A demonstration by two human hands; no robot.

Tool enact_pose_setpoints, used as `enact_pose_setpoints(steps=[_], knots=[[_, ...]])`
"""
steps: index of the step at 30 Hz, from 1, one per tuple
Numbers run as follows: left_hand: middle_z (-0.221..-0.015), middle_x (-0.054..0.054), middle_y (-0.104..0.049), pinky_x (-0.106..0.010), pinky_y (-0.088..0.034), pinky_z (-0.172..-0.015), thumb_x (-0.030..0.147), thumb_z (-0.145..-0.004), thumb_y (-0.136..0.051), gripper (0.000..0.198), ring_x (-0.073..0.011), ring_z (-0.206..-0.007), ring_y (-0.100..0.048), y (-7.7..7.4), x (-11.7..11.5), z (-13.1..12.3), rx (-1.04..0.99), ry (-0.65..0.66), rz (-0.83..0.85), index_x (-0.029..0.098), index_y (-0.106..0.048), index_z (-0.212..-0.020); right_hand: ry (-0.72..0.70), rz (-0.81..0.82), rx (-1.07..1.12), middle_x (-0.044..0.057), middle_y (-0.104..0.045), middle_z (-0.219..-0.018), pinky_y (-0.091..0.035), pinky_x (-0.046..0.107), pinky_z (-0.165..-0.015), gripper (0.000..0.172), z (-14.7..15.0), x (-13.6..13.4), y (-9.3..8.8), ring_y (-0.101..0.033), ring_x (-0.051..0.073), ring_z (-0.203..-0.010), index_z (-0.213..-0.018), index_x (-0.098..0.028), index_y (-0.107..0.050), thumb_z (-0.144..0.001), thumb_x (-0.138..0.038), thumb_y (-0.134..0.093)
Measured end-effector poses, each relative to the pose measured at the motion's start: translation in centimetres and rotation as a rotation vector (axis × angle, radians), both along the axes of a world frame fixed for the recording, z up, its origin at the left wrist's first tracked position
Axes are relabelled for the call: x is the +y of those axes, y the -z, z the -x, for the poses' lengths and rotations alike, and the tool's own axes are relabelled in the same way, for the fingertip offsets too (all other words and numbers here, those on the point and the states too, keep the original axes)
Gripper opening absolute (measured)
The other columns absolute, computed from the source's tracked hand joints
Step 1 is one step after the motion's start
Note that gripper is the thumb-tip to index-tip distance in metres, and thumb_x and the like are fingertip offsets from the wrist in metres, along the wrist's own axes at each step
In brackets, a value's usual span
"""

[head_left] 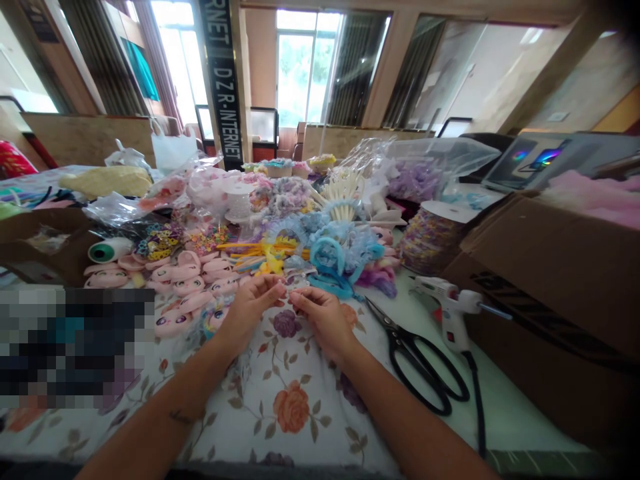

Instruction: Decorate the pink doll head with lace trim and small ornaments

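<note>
My left hand point(256, 301) and my right hand point(324, 319) meet just above the flower-patterned tablecloth point(260, 420). Thumb and fingers of both are pinched together, fingertips nearly touching. Something tiny and pale seems to be between them, too small to name. Several pink plush heads with printed eyes point(187, 285) lie to the left of my left hand, and one with blue fluffy trim point(216, 319) sits beside its wrist. Beyond my fingertips are a yellow fluffy piece point(273, 259) and a light-blue fuzzy strip point(327, 250). Black-handled scissors point(397, 333) rest open-bladed right of my right hand.
A white glue gun point(453, 317) with a black cord stands by a large cardboard box point(545, 293) on the right. Behind are a spool of multicoloured yarn point(433, 237), a white spool point(239, 203) and heaped plastic bags. Another cardboard box point(45, 243) stands at the left.
</note>
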State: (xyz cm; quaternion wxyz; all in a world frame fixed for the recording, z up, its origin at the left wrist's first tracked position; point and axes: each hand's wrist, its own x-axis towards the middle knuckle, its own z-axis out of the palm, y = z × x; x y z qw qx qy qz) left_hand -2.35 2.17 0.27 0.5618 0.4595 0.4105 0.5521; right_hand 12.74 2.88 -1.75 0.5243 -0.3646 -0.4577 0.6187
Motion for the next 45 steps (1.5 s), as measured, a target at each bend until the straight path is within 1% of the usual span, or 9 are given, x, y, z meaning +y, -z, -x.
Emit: enact_pose_setpoints(steps=[4,10,16,21,28,33,37,40,45], knots=[[-0.073,0.0,-0.062,-0.022,-0.046,-0.069,0.04,-0.068,-0.075,0.028,-0.0101,-0.068,-0.056,-0.1,-0.11,-0.06,-0.002,-0.026,0.009,0.014,-0.066,-0.075,-0.011,-0.019,-0.049,-0.002,-0.06,-0.063,-0.037,0.023,-0.058,0.02,0.05,-0.15,-0.36,-0.049,0.009,-0.059,-0.069,-0.017,-0.069,-0.065,-0.034,-0.077],[-0.067,0.002,-0.062,-0.02,-0.043,-0.064,0.034,-0.068,-0.076,0.021,-0.0081,-0.063,-0.053,-0.13,-0.15,0.04,0.019,-0.017,-0.022,0.015,-0.067,-0.073,-0.034,-0.104,-0.165,-0.002,-0.058,-0.062,-0.036,0.024,-0.055,0.02,-0.01,-0.24,-0.65,-0.047,0.01,-0.056,-0.067,-0.017,-0.064,-0.065,-0.034,-0.075],[-0.068,-0.002,-0.067,-0.024,-0.045,-0.064,0.029,-0.063,-0.077,0.016,-0.0135,-0.067,-0.058,-0.11,-0.31,-0.05,0.201,-0.064,-0.128,0.016,-0.073,-0.071,-0.107,-0.233,-0.341,-0.003,-0.054,-0.057,-0.033,0.024,-0.05,0.017,-0.19,-0.03,-0.16,-0.045,0.01,-0.051,-0.066,-0.016,-0.063,-0.069,-0.03,-0.071],[-0.068,0.0,-0.067,-0.023,-0.044,-0.061,0.029,-0.061,-0.08,0.027,-0.0112,-0.062,-0.056,0.21,-0.07,0.22,0.141,-0.085,-0.06,0.018,-0.075,-0.085,-0.068,-0.117,-0.249,-0.004,-0.054,-0.054,-0.032,0.024,-0.05,0.02,-0.3,-0.11,-0.36,-0.044,0.009,-0.05,-0.065,-0.016,-0.064,-0.066,-0.033,-0.075],[-0.063,-0.001,-0.065,-0.023,-0.045,-0.062,0.033,-0.054,-0.085,0.03,-0.0092,-0.059,-0.056,0.03,-0.02,-0.12,-0.135,-0.048,0.069,0.013,-0.073,-0.073,-0.05,0.005,0.032,-0.002,-0.062,-0.063,-0.039,0.024,-0.061,0.015,-0.22,-0.03,-0.51,-0.051,0.01,-0.06,-0.068,-0.018,-0.067,-0.063,-0.027,-0.079],[-0.067,-0.001,-0.066,-0.022,-0.046,-0.064,0.029,-0.05,-0.086,0.032,-0.0092,-0.061,-0.057,-0.07,-0.15,-0.21,-0.19,-0.026,0.104,0.014,-0.072,-0.074,-0.06,0.042,0.146,-0.002,-0.06,-0.067,-0.04,0.023,-0.063,0.017,-0.02,-0.17,-0.52,-0.052,0.01,-0.065,-0.07,-0.018,-0.066,-0.064,-0.028,-0.078],[-0.066,0.0,-0.063,-0.021,-0.045,-0.065,0.034,-0.058,-0.082,0.027,-0.0082,-0.061,-0.055,-0.31,-0.21,-0.11,-0.097,-0.017,0.105,0.014,-0.069,-0.071,-0.067,-0.04,-0.052,-0.002,-0.059,-0.065,-0.039,0.024,-0.058,0.019,0.09,-0.44,-0.5,-0.05,0.01,-0.059,-0.071,-0.017,-0.064,-0.067,-0.031,-0.076],[-0.063,0.001,-0.061,-0.022,-0.044,-0.063,0.036,-0.064,-0.077,0.025,-0.0094,-0.06,-0.053,-0.52,-0.26,-0.15,0.049,-0.02,0.021,0.014,-0.066,-0.069,-0.046,-0.094,-0.202,-0.003,-0.056,-0.062,-0.034,0.023,-0.053,0.019,0.06,-0.54,-0.64,-0.046,0.009,-0.054,-0.07,-0.017,-0.062,-0.067,-0.032,-0.075],[-0.069,-0.002,-0.065,-0.024,-0.044,-0.061,0.033,-0.068,-0.072,0.019,-0.0136,-0.063,-0.057,-0.35,-0.35,-0.07,0.286,-0.067,-0.151,0.016,-0.069,-0.078,-0.065,-0.12,-0.242,-0.003,-0.054,-0.059,-0.033,0.024,-0.052,0.021,-0.21,-0.41,-0.83,-0.044,0.01,-0.054,-0.068,-0.017,-0.062,-0.068,-0.035,-0.073]])
